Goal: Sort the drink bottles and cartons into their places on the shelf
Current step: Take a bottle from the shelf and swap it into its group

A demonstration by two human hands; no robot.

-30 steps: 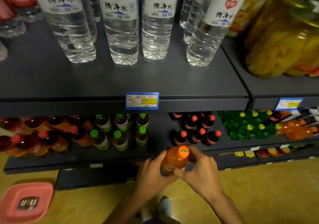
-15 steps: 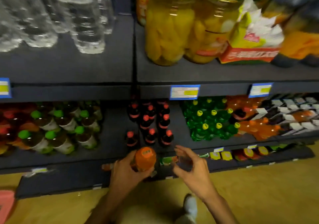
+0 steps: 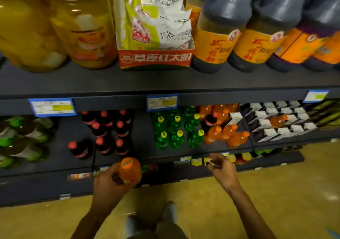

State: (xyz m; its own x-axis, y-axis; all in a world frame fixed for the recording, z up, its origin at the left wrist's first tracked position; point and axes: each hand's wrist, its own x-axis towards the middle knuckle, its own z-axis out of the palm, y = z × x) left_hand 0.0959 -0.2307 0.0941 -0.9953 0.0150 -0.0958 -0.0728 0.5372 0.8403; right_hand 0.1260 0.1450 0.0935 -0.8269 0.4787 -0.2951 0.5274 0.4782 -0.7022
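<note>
My left hand [image 3: 108, 183] grips a small orange drink bottle [image 3: 129, 170] with an orange cap, held upright in front of the lower shelf edge. My right hand [image 3: 221, 169] hangs apart to the right, fingers loosely curled and holding nothing, just below the shelf lip. On the middle shelf [image 3: 143, 152] stand dark cola bottles with red caps [image 3: 108, 133], green bottles with yellow caps [image 3: 176, 130], and a group of orange bottles [image 3: 228, 132], some lying tilted. One orange bottle [image 3: 277, 121] lies among the dark cartons [image 3: 279, 120].
The upper shelf [image 3: 165, 84] carries jars of yellow fruit [image 3: 55, 27], a red box of sachets [image 3: 154, 36] and large dark bottles with orange labels [image 3: 257, 28]. Green-capped tea bottles [image 3: 24, 139] stand at the left. Yellow floor [image 3: 276, 192] lies below, with my shoes.
The view has swung right along the shelves. My right hand let go of the orange bottle and moved off to the right; my left hand alone holds it.
</note>
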